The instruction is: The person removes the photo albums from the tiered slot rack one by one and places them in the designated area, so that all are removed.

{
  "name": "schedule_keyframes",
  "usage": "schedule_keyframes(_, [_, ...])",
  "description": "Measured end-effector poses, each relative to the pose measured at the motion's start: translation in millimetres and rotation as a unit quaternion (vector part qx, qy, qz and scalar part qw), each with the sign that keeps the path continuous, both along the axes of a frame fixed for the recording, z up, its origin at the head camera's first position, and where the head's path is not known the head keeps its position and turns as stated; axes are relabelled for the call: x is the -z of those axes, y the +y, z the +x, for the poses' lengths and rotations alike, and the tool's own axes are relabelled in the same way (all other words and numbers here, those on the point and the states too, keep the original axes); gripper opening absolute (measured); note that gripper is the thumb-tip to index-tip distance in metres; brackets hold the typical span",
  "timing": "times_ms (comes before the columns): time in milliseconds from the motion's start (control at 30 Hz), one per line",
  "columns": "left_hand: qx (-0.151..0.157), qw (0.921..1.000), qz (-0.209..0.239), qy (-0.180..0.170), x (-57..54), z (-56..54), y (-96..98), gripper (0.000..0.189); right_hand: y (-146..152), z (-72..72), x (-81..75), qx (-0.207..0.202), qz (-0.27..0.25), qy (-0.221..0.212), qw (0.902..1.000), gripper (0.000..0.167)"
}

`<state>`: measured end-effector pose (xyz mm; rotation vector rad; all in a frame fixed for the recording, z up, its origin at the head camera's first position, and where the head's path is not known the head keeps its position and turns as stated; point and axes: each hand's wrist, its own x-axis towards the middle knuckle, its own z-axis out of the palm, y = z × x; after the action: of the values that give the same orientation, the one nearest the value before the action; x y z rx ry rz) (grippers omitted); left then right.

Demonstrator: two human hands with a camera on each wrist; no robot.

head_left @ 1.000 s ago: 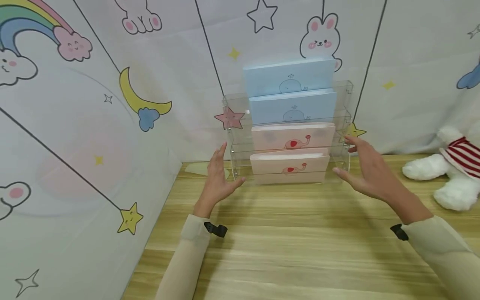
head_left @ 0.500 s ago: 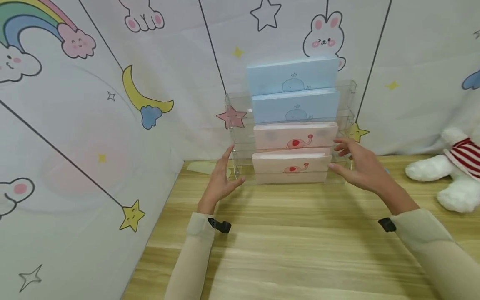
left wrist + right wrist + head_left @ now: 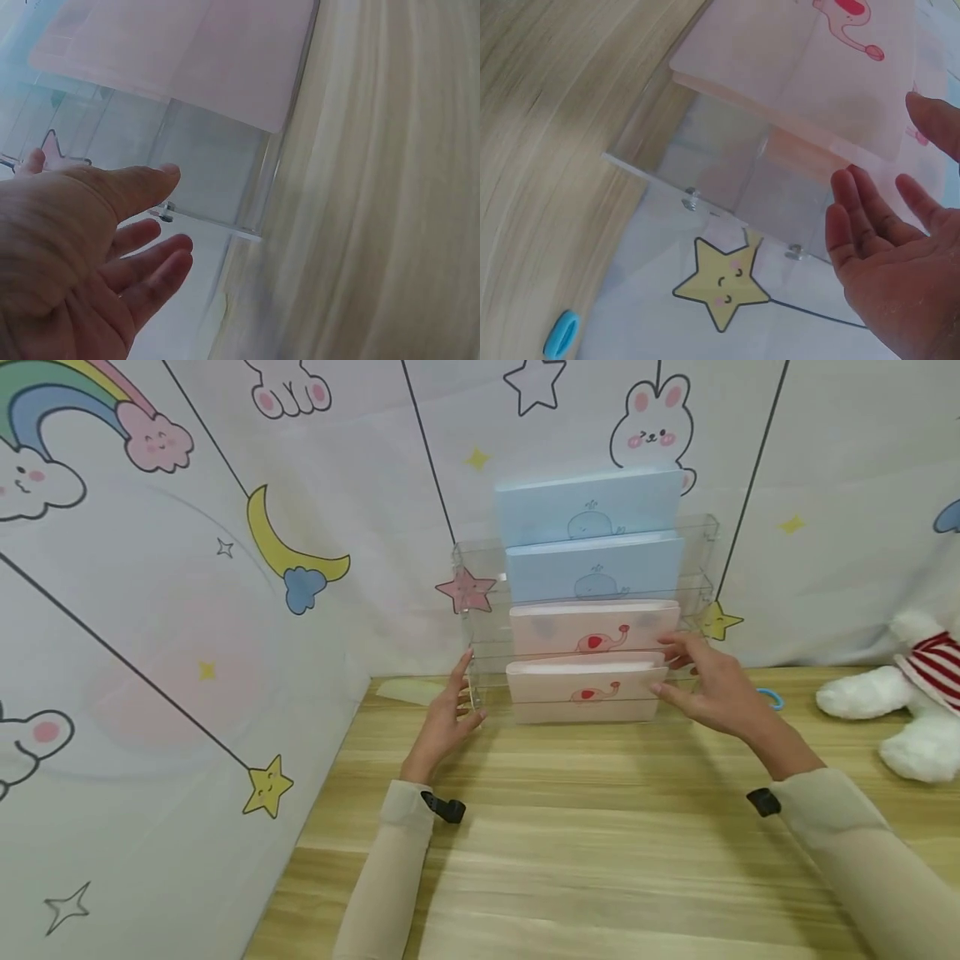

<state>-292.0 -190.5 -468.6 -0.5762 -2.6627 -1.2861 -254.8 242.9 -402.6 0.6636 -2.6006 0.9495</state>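
A clear acrylic rack [image 3: 483,631] stands against the back wall with its tiers stacked one above another. Two blue whale-print notebooks [image 3: 540,578] fill the upper tiers. Below them sit an upper pink elephant-print notebook [image 3: 547,628] and a lower pink elephant-print notebook [image 3: 543,693]. My left hand [image 3: 444,722] is at the rack's lower left side, thumb in front, fingers along the outside; contact is unclear. My right hand [image 3: 716,689] reaches over the rack's right side, thumb and fingers spread about the lower pink notebook's upper right corner [image 3: 889,146]. A gap shows there between thumb and fingers.
A white plush toy [image 3: 911,710] in a striped top sits at the right. Behind my right wrist lies a blue ring [image 3: 770,698] on the wooden table [image 3: 570,852]. A pale flat piece [image 3: 405,692] lies left of the rack. Cartoon-printed cloth [image 3: 172,610] covers the walls.
My right hand has moved left, from beside the rack to the pink notebooks' right edges. The left hand has shifted slightly closer to the rack. The blue ring has come into sight.
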Motion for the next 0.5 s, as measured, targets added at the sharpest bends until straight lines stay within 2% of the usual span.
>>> schedule_keyframes(200, [0.006,1.0000,-0.003,0.005,2.6,-3.3,-0.8,0.107,-0.5,-5.2,5.2,-0.002,0.001,0.014,0.9999,0.063])
schedule_keyframes(500, [0.009,0.9999,-0.009,-0.006,5.3,-4.7,-2.1,0.107,-2.1,-12.0,13.1,-0.012,-0.010,0.033,0.9993,0.061])
